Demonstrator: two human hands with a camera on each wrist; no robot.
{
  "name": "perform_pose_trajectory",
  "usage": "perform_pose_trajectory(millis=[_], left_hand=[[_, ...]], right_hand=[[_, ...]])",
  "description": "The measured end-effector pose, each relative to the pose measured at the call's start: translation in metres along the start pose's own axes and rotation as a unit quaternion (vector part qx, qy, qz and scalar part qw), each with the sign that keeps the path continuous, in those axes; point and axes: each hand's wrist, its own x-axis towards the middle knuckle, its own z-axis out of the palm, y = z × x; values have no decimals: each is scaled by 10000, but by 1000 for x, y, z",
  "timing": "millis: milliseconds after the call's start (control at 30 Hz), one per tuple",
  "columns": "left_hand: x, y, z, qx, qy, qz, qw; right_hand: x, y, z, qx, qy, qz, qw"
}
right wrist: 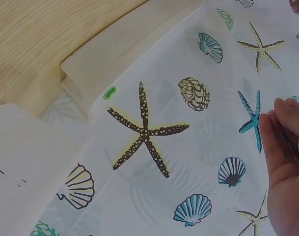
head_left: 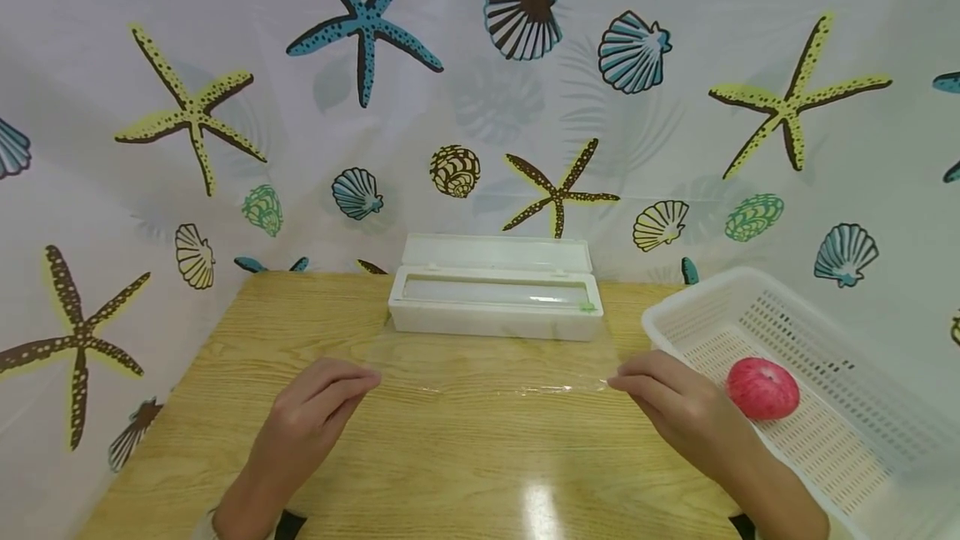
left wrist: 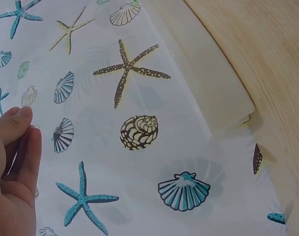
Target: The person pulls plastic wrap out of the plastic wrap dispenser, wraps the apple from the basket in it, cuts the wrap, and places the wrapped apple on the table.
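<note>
A sheet of clear plastic wrap (head_left: 495,365) stretches out from the front of a white wrap dispenser box (head_left: 495,322), whose lid stands raised at the back. My left hand (head_left: 315,407) pinches the sheet's near left corner between thumb and fingers. At the near right corner my right hand (head_left: 682,407) pinches it the same way. The near edge glints between the two hands, above the wooden table. Inside the box a pale roll shows through the long opening, and a small green slider (head_left: 588,307) sits at its right end.
A white plastic basket (head_left: 693,294) stands at the right, beside my right forearm. It holds a round pinkish-red fruit (head_left: 762,389). Behind the wooden table (head_left: 420,473) hangs a cloth (head_left: 480,107) printed with starfish and shells, close behind the dispenser.
</note>
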Motion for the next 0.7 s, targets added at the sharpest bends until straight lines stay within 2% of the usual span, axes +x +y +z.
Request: perform_pose_trajectory(millis=[200, 533, 700], left_hand=[[3, 5, -6, -156, -89, 235, 9996], [5, 13, -17, -242, -397, 188, 9987], [7, 17, -23, -242, -431, 192, 9986]], right_hand=[[1, -5, -5, 125, 21, -166, 9998], [3, -15, -15, 120, -34, -474, 9988], [8, -20, -19, 175, 42, -625, 9979]])
